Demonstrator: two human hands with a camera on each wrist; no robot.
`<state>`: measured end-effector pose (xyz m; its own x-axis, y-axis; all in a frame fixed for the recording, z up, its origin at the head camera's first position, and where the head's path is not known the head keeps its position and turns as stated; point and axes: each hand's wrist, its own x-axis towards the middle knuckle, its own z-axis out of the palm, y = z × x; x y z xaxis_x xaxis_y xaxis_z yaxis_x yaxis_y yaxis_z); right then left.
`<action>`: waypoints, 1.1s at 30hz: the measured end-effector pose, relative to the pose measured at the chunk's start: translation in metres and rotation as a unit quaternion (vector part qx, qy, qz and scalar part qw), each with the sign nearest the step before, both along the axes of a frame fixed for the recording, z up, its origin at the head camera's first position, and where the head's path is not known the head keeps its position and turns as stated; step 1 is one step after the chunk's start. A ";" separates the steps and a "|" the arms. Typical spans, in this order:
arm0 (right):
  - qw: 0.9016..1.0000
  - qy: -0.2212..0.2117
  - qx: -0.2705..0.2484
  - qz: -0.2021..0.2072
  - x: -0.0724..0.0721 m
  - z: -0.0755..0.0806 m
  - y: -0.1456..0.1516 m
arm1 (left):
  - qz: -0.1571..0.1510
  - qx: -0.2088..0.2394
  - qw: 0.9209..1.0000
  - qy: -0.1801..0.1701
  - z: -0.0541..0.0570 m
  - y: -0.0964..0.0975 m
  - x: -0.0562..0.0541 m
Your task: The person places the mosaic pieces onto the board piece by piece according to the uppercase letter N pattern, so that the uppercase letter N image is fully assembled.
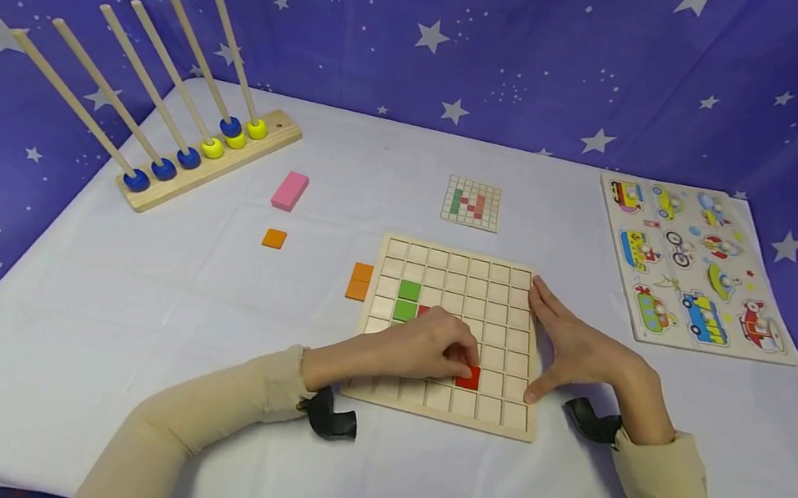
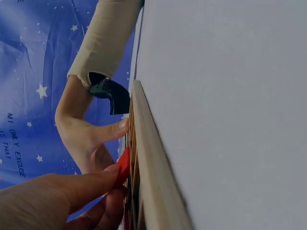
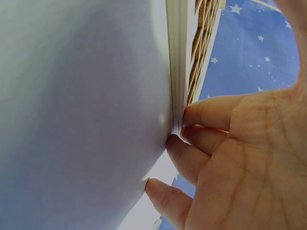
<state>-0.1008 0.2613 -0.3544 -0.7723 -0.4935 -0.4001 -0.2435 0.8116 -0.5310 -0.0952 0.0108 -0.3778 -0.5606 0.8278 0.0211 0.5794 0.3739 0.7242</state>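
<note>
From the head view, the left hand [image 1: 432, 346] has a narrow grip, pinching a red tile [image 1: 472, 381] over the wooden grid board [image 1: 479, 265]. The tile sits at a cell in the second row up from the board's near edge, a little right of its middle. The right hand [image 1: 585, 353] rests along the board's right edge, its grip wide, thumb well apart from the fingers. Two green tiles [image 1: 409, 291] lie in cells toward the left edge. A small pattern card [image 1: 471, 203] lies on the surface [image 1: 49, 380], between the board and the surface's far edge, so I'd judge the step in hand to be setting this tile to match it. The next move, I think, calls for letting the tile drop flat and lifting the fingers clear.

From the left wrist, the red tile is between thumb and finger, right at the fingertips, and looks tilted against the board's top; whether it's seated I can't tell.

From the right wrist, fingertips touch the board's side and the hand holds nothing; I'd say it's steadying the board. The tile doesn't show there.
</note>
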 end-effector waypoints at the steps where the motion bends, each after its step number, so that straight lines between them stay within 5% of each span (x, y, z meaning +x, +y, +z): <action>1: 1.000 0.000 0.000 0.000 0.000 0.000 0.000 | -0.007 -0.006 1.000 0.009 0.000 0.001 0.000; 7: 1.000 0.001 -0.001 0.000 0.000 0.000 0.000 | -0.022 -0.017 0.999 0.041 -0.001 0.004 0.003; 15: 1.000 0.002 0.008 0.000 0.002 -0.001 -0.001 | 0.054 -0.005 0.997 0.061 0.002 -0.027 -0.017; 20: 1.000 0.001 0.012 0.000 0.002 -0.001 -0.001 | 0.146 0.022 0.988 0.046 0.004 -0.071 -0.043; 24: 1.000 -0.001 0.019 -0.002 0.002 -0.001 -0.001 | 0.231 0.036 0.972 0.033 0.001 -0.117 -0.062; 29: 1.000 0.002 0.024 -0.003 0.002 -0.001 -0.001 | 0.321 -0.006 0.947 0.030 0.006 -0.178 -0.083; 33: 1.000 0.003 0.019 -0.004 0.003 -0.001 -0.001 | 0.340 -0.061 0.938 -0.011 0.011 -0.215 -0.092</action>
<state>-0.0981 0.2605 -0.3551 -0.7783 -0.4721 -0.4140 -0.2408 0.8333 -0.4976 -0.1869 -0.2044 -0.3671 -0.9596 0.2733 -0.0675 0.1623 0.7329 0.6607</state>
